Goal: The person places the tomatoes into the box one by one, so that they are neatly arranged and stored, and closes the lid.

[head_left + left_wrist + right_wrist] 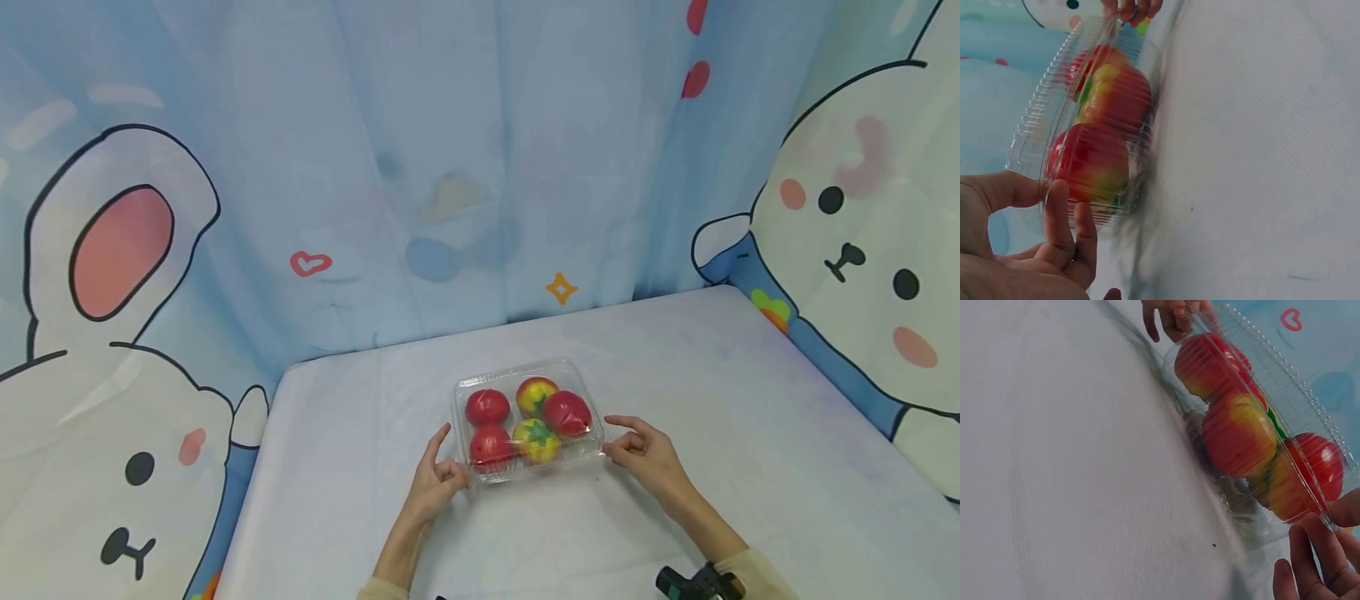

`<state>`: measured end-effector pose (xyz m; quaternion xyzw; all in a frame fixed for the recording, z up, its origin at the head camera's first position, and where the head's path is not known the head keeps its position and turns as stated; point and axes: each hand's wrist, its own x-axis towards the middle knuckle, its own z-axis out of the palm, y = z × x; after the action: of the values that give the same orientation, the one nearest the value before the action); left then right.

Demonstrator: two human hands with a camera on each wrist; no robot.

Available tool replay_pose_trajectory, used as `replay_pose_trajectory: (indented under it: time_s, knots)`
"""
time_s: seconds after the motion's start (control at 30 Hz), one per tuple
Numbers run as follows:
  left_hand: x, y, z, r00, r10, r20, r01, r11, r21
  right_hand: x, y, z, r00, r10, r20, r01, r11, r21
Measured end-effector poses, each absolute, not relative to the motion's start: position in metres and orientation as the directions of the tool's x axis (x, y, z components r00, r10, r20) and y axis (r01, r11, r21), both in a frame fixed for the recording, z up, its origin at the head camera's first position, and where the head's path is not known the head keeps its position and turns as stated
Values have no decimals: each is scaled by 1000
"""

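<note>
A clear plastic clamshell box (506, 477) lies on the table with its lid down. Inside are several round red-and-yellow fruits (487, 407), some with green leafy tops; they look like tomatoes, though I cannot tell their exact kind. At the box's near left corner, my left hand (433, 485) pinches the rim between thumb and fingertip, as the left wrist view shows with the ribbed box wall (1029, 134) close by. The near right corner is pinched likewise by my right hand (654, 462); its thumb and fingers (1322, 534) grip the rim in the right wrist view.
A white cloth covers the table (330, 467). Behind it hangs a light blue curtain (450, 167) printed with cartoon animals, which also runs along both sides. A black device (701, 583) is strapped at my right wrist.
</note>
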<state>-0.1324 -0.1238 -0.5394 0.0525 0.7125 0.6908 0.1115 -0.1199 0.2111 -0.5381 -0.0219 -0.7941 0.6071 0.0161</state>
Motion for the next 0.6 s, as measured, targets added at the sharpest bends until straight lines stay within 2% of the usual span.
replay_pose_trajectory:
  time_s: [0.27, 0.4, 0.6]
  knots:
    - [-132, -126, -541, -969, 232, -88, -75, 67, 995, -121, 209, -540, -994, 83, -69, 75, 68, -995]
    - [-132, -128, -538, -964, 232, -130, -103, 122, 987, -122, 209, -539, -988, 86, -131, 137, 69, -988]
    - [-132, -130, -536, -967, 225, -123, -78, 200, 977, -125, 210, -543, -982, 81, -171, 178, 91, -980]
